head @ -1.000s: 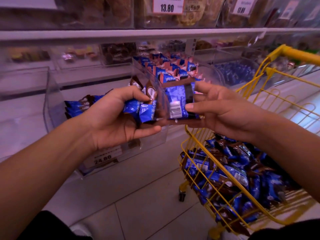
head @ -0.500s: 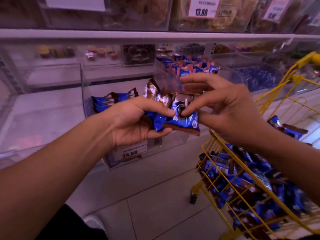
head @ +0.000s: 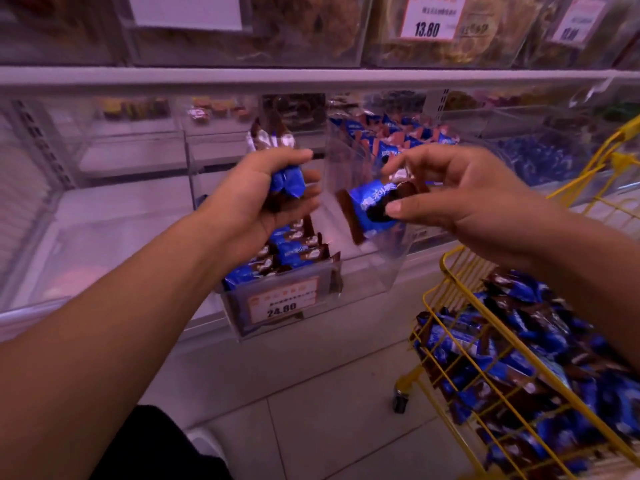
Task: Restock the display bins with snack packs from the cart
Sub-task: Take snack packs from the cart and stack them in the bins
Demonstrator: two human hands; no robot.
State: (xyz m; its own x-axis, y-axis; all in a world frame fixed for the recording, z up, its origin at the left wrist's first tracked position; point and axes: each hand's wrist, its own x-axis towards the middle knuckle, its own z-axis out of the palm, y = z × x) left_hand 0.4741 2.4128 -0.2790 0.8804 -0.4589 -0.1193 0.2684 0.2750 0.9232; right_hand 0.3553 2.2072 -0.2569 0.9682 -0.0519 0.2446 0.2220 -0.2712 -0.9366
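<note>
My left hand [head: 256, 199] grips a bunch of blue-and-brown snack packs [head: 285, 180] above a clear display bin [head: 287, 303] with a 24.80 price label. Several matching packs [head: 284, 254] lie in that bin. My right hand [head: 460, 199] pinches a single blue snack pack [head: 369, 209] between thumb and fingers, just right of the left hand and apart from it. The yellow wire cart [head: 446, 299] at the lower right holds several more blue packs [head: 519, 358].
A second clear bin [head: 349, 157] behind my right hand holds blue packs. Neighbouring bins to the left show little stock. A shelf edge [head: 311, 79] runs overhead with bins and a 13.80 tag [head: 429, 15] above it. Pale floor tiles lie below.
My hands have pulled apart: the right hand has drawn one pack away to the right, while the left hand keeps the rest and has lifted slightly. The view has shifted left and down.
</note>
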